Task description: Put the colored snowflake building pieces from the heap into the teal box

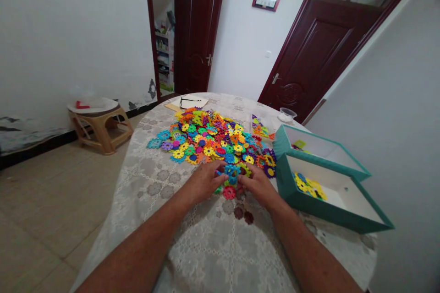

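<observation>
A small cluster of joined plastic building pieces, with a light-blue notched piece (pixel 233 173) facing me, is between my hands at the near edge of a colourful heap. My left hand (pixel 208 181) grips its left side, thumb against the blue face. On its right side, my right hand (pixel 257 182) has its fingers closed, by a yellow-green piece (pixel 244 169). A red flower-shaped disc (pixel 229 192) shows just below the cluster; whether it is joined on, I cannot tell. Beyond lies the heap of interlocking plastic discs (pixel 208 139), mixed with triangles and squares.
Two teal boxes, a near one (pixel 323 210) and a far one (pixel 330 139), stand at the right with some pieces inside. Glasses (pixel 189 100) lie on papers at the back. A clear bowl (pixel 288 113) is at the back right. A stool (pixel 103 128) stands left of the table.
</observation>
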{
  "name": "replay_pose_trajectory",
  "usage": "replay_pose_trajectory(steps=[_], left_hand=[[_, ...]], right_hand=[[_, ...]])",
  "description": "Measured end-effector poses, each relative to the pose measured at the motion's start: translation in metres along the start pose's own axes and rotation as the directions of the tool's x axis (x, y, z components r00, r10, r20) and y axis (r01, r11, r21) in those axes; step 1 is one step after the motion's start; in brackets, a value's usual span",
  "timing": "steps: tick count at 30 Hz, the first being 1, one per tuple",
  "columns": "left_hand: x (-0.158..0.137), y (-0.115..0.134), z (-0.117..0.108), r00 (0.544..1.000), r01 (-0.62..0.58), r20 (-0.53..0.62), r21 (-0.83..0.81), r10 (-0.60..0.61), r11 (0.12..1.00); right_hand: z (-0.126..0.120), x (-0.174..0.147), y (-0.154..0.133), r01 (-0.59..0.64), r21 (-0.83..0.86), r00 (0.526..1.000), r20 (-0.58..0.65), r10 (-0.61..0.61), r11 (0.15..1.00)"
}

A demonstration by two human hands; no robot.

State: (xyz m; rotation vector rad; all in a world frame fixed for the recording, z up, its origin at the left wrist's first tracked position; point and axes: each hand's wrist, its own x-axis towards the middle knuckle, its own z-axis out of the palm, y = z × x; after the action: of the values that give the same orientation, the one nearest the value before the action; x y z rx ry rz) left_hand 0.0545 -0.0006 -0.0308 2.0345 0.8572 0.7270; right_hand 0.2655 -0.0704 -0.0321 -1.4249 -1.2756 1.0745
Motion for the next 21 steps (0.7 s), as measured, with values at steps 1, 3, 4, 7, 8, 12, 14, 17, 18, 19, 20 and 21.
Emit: replay_pose_trajectory(steps=[1, 3, 4, 7, 8, 12, 14, 17, 18, 19, 20, 21], left_hand=[[0.001, 0.000, 0.001, 1.000, -0.001, -0.003, 0.010, 0.001, 1.000], [0.002, 0.002, 0.003, 1.000, 0.000, -0.005, 0.037, 0.000, 0.999], [0.002, 0.003, 0.004, 1.000, 0.000, -0.007, 0.054, 0.001, 0.999], [0.002, 0.006, 0.003, 0.999, 0.004, -0.036, 0.114, 0.001, 0.993], [0.002, 0.007, 0.003, 0.999, 0.014, -0.049, 0.129, -0.008, 0.992], [0.000, 0.008, 0.003, 0.999, 0.036, -0.025, 0.128, -0.033, 0.991], [0.000, 0.006, 0.005, 1.000, 0.021, -0.018, 0.124, -0.018, 0.992], [0.001, 0.002, 0.007, 0.999, 0.012, -0.050, 0.174, -0.003, 0.985], [0.001, 0.002, 0.008, 0.998, 0.016, -0.058, 0.193, -0.004, 0.981], [0.002, 0.002, 0.007, 0.998, 0.019, -0.060, 0.201, -0.007, 0.979], [0.002, 0.002, 0.007, 0.998, 0.024, -0.054, 0.193, -0.014, 0.981], [0.002, 0.002, 0.005, 0.999, 0.030, -0.045, 0.174, -0.023, 0.984]], right_hand=[[0.001, 0.000, -0.001, 0.006, -0.020, 1.000, -0.022, -0.006, 1.000], [0.001, -0.001, -0.003, 0.012, -0.041, 0.999, -0.041, -0.013, 0.999], [0.001, -0.001, -0.004, 0.012, -0.038, 0.999, -0.030, -0.013, 0.999], [0.003, -0.004, -0.007, 0.001, -0.015, 0.999, 0.040, 0.000, 1.000], [0.004, -0.004, -0.007, -0.010, -0.010, 0.998, 0.060, 0.010, 1.000], [0.011, -0.005, -0.004, -0.053, -0.015, 0.996, 0.074, 0.054, 0.998], [0.014, -0.004, -0.002, -0.051, -0.018, 0.996, 0.067, 0.052, 0.999], [0.017, -0.003, 0.002, -0.018, -0.052, 0.998, 0.060, 0.022, 0.998], [0.018, -0.003, 0.002, -0.005, -0.071, 0.998, 0.060, 0.010, 0.997], [0.019, -0.003, 0.003, 0.008, -0.090, 0.998, 0.061, -0.003, 0.996], [0.020, -0.003, 0.004, 0.023, -0.106, 0.998, 0.063, -0.017, 0.994], [0.020, -0.002, 0.005, 0.038, -0.118, 0.998, 0.060, -0.031, 0.992]])
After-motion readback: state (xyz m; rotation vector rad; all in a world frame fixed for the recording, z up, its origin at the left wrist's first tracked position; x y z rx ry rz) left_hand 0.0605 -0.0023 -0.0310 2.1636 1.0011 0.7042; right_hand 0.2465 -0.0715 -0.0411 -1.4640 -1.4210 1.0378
